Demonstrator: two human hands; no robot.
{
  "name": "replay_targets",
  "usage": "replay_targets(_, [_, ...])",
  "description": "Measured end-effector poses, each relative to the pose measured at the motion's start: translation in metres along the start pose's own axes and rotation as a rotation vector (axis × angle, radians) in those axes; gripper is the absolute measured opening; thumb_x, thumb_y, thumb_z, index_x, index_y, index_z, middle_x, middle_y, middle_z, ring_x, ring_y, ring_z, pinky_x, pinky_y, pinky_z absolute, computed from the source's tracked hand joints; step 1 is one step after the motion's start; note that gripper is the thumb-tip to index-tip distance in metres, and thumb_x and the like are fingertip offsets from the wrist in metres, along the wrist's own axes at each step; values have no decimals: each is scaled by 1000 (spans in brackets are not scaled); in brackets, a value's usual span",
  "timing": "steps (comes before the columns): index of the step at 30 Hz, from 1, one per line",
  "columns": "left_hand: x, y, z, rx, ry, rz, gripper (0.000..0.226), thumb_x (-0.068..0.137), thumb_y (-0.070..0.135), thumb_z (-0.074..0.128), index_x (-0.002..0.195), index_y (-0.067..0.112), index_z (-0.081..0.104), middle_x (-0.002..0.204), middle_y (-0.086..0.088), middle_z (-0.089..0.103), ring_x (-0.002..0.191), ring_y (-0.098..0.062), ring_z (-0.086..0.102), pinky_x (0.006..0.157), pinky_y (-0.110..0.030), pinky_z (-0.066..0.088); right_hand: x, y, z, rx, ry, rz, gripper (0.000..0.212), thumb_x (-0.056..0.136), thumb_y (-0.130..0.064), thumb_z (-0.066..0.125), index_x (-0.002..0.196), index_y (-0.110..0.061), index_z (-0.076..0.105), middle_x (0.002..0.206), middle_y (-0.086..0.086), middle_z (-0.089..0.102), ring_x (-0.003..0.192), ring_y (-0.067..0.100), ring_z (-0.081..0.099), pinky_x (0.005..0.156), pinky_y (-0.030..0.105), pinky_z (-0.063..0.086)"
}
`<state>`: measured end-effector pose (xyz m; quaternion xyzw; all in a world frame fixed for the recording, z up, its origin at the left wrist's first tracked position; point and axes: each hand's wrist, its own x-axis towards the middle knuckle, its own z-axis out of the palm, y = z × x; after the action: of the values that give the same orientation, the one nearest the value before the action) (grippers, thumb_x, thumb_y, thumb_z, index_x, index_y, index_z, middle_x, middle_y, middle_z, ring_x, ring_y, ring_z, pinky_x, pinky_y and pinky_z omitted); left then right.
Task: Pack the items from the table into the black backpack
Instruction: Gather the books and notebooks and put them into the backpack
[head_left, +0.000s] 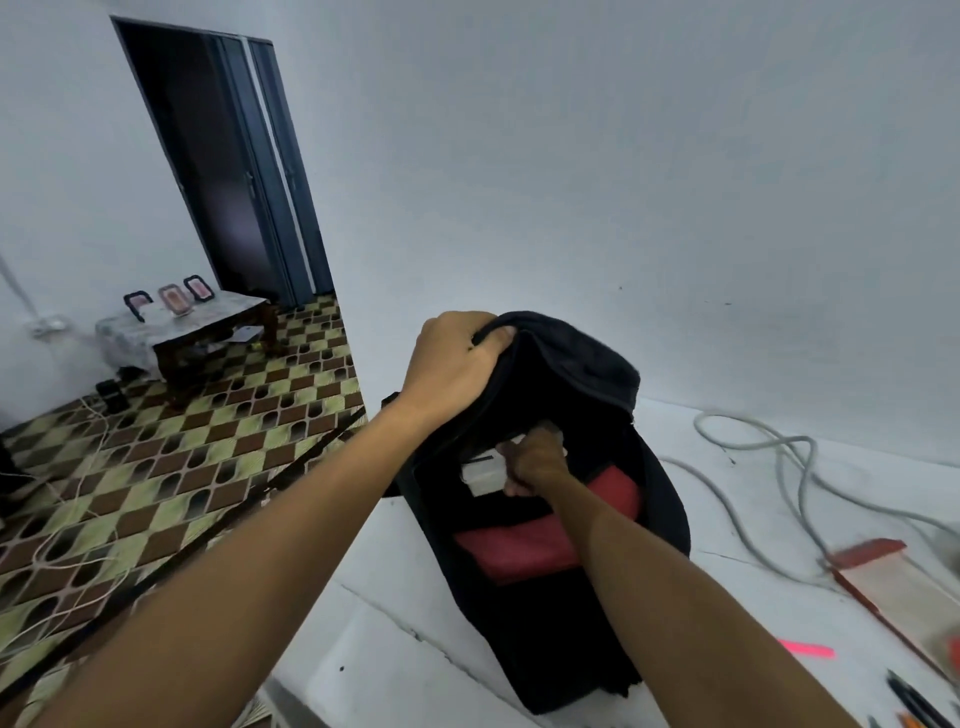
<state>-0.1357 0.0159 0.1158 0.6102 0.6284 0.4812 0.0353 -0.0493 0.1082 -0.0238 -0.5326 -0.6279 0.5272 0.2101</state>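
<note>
Black fabric backpack with red panels (550, 561) standing upright on the white table (395, 649). Left hand (452, 369) grips its top edge, fingers curled round the rim; right hand (535, 462), inside the opening, pinches a white flat item (480, 474).

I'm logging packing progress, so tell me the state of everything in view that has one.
black backpack: upright on the table, top open
left hand: grips the backpack's top edge
right hand: inside the opening, fingers curled on a white item
folding door: partly open
pink highlighter: lying on the table, unpacked
</note>
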Motion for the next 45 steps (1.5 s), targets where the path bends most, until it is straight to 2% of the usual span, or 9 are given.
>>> replay_targets(7, [-15,-9,5,113,-256,-105,19,89,20,56,93,6,68,80,-4,67,76,-22,60,72,-38,45,-51,25,-23,-631,-3,-270,48,82,-34,67,114,-1,55,119,19,57,107,32,59,91,36,50])
replay_targets(11, [-20,12,19,273,-735,-132,67,75,21,61,137,36,38,110,8,58,98,-11,58,86,-28,46,-109,41,-75,-549,-129,-379,11,79,-27,67,75,-16,67,77,1,69,77,16,66,73,27,51])
replay_targets(16, [-18,46,74,292,-1139,-12,87,51,39,69,131,52,36,121,13,50,107,-5,55,94,-27,48,-165,66,-167,-285,-346,-242,16,87,-14,63,87,2,69,76,10,70,61,21,64,48,23,44])
replay_targets(23, [-31,106,192,167,-1149,95,55,76,44,73,122,49,44,125,12,52,115,-8,52,101,-30,43,-207,137,-277,-207,130,-98,12,85,-5,58,82,-14,66,76,10,70,60,22,65,55,32,53])
replay_targets(30, [-73,176,323,51,-1130,367,50,86,24,66,133,27,49,130,13,48,114,-7,46,90,-19,34,-255,213,-360,-669,868,37,20,84,-25,60,100,-18,68,100,3,68,101,25,56,78,33,46])
replay_targets(36, [-104,200,409,85,-942,524,54,80,26,51,134,20,49,143,-2,44,135,-23,36,104,-51,37,-276,261,-384,-591,597,246,71,85,-53,59,145,-25,34,148,2,37,129,26,43,101,39,39])
replay_targets(41, [-118,206,447,-60,-717,650,50,87,44,38,129,22,54,134,0,52,134,-23,35,116,-50,13,-280,272,-412,-426,542,17,44,86,-35,65,128,-24,59,127,-3,55,97,11,57,90,30,47])
replay_targets(43, [-121,217,456,-106,-814,642,58,90,55,31,137,27,48,148,5,40,144,-19,20,115,-30,-10,-274,271,-428,-395,529,-23,32,85,-22,62,117,-21,67,118,-5,64,86,4,59,87,27,49])
replay_targets(45, [-121,231,467,-36,-910,703,65,89,64,24,139,29,47,154,6,33,147,-14,14,116,-40,-14,-264,274,-447,-325,628,-55,27,82,-12,56,103,-17,73,99,-5,72,75,1,62,83,30,53])
